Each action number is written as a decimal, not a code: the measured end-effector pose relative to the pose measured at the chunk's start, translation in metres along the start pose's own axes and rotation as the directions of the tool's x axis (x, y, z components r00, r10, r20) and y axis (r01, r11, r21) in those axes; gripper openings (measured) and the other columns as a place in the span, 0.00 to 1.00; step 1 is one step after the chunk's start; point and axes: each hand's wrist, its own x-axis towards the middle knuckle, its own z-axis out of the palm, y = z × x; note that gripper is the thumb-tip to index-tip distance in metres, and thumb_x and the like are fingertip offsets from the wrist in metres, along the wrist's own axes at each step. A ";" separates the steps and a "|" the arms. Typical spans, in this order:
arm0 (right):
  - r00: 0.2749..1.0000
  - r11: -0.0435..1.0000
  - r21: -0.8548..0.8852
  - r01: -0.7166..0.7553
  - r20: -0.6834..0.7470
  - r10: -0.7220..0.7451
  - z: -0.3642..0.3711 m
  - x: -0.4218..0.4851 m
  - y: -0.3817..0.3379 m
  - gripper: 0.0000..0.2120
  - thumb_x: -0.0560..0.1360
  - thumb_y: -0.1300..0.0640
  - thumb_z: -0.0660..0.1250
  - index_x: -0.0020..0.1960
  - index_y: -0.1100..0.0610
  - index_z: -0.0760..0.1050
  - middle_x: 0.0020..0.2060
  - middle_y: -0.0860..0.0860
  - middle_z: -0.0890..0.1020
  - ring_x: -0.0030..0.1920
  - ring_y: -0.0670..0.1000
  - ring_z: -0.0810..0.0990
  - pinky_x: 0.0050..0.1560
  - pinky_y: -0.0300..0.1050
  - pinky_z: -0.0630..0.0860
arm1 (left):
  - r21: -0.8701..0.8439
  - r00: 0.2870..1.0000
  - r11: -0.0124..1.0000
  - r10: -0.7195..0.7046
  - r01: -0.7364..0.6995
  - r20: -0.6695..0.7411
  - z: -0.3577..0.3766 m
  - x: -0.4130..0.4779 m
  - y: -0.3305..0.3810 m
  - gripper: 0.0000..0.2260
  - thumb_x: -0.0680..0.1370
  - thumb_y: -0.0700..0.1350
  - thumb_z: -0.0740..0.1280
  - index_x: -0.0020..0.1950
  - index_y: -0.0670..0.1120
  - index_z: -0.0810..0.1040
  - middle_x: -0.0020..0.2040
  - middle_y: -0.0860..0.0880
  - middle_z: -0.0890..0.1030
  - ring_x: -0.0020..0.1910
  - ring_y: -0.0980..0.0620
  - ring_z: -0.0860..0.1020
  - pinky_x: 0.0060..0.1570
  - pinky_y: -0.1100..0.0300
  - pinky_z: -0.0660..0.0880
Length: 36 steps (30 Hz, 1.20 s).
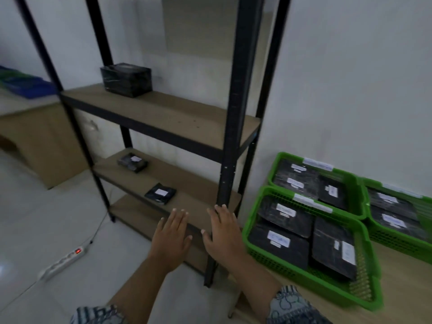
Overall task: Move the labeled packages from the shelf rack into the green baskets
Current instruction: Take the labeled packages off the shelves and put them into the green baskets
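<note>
A black metal shelf rack (236, 108) with brown boards stands ahead. A big black wrapped package (126, 79) sits on its upper board. Two small black packages with white labels lie on the lower board, one at the back (132, 162) and one nearer the front (160, 193). My left hand (171, 238) and my right hand (223, 235) are both stretched forward with straight fingers, palms down, holding nothing, in front of the lower board's edge. Three green baskets, front (257, 206), back (278, 160) and right (374, 232), hold labeled black packages on the right.
The baskets stand on a wooden surface (397, 288) against the white wall. A white power strip (65, 260) with a red switch lies on the pale floor at lower left. A brown cabinet (39, 141) with a blue thing on top is at the left.
</note>
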 end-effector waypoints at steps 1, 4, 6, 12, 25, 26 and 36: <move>1.000 1.000 0.003 0.009 0.009 -0.009 0.006 0.009 -0.007 0.28 0.79 0.49 0.56 0.76 0.55 0.56 0.76 0.53 0.55 0.77 0.54 0.47 0.76 0.53 0.45 | 0.000 1.000 1.000 -0.020 0.020 0.006 0.002 0.002 -0.011 0.26 0.73 0.53 0.54 0.62 0.38 0.76 0.61 0.42 0.78 0.61 0.42 0.75 0.50 0.42 0.75; 0.999 1.000 0.002 0.015 0.043 -0.015 0.026 0.040 -0.022 0.28 0.79 0.49 0.56 0.76 0.55 0.56 0.76 0.54 0.56 0.77 0.54 0.47 0.75 0.52 0.44 | 0.007 1.000 1.000 -0.028 0.028 0.010 0.006 0.016 -0.043 0.26 0.73 0.54 0.54 0.62 0.39 0.76 0.61 0.43 0.78 0.62 0.42 0.75 0.52 0.42 0.74; 0.997 1.000 -0.016 0.013 0.073 -0.012 0.040 0.063 -0.029 0.28 0.79 0.49 0.56 0.76 0.55 0.55 0.76 0.54 0.55 0.77 0.54 0.47 0.75 0.52 0.43 | 0.015 0.999 0.999 -0.029 0.029 0.022 0.008 0.030 -0.065 0.26 0.73 0.54 0.54 0.63 0.40 0.76 0.61 0.43 0.78 0.62 0.43 0.75 0.54 0.44 0.73; 0.989 0.999 0.002 -0.048 0.139 0.048 0.075 0.141 -0.053 0.29 0.79 0.48 0.56 0.77 0.53 0.52 0.77 0.53 0.52 0.77 0.53 0.45 0.74 0.51 0.44 | 0.009 0.996 1.000 -0.016 0.016 0.086 0.010 0.083 -0.136 0.28 0.78 0.54 0.50 0.76 0.43 0.54 0.76 0.45 0.55 0.75 0.46 0.50 0.69 0.49 0.45; 0.975 0.998 -0.057 -0.030 0.219 0.042 0.153 0.291 -0.133 0.29 0.79 0.47 0.54 0.77 0.54 0.50 0.77 0.53 0.52 0.77 0.54 0.45 0.75 0.53 0.46 | -0.039 0.986 0.988 -0.145 0.149 0.080 0.020 0.170 -0.302 0.28 0.81 0.54 0.52 0.77 0.47 0.44 0.77 0.48 0.46 0.75 0.49 0.40 0.70 0.50 0.39; 0.973 0.997 -0.065 -0.045 0.222 0.058 0.162 0.302 -0.141 0.29 0.79 0.47 0.54 0.77 0.54 0.50 0.77 0.53 0.51 0.77 0.53 0.45 0.75 0.54 0.45 | -0.050 0.988 0.989 -0.133 0.137 0.081 0.021 0.176 -0.317 0.28 0.81 0.54 0.52 0.77 0.47 0.44 0.77 0.48 0.46 0.75 0.49 0.40 0.70 0.50 0.39; 0.936 0.958 -0.082 -0.276 0.203 0.287 0.268 0.428 -0.232 0.28 0.80 0.47 0.55 0.77 0.49 0.51 0.77 0.52 0.52 0.77 0.54 0.46 0.75 0.54 0.50 | -0.099 0.978 0.994 0.057 -0.038 0.200 0.040 0.258 -0.508 0.28 0.81 0.54 0.53 0.77 0.48 0.45 0.77 0.47 0.46 0.75 0.48 0.41 0.72 0.49 0.42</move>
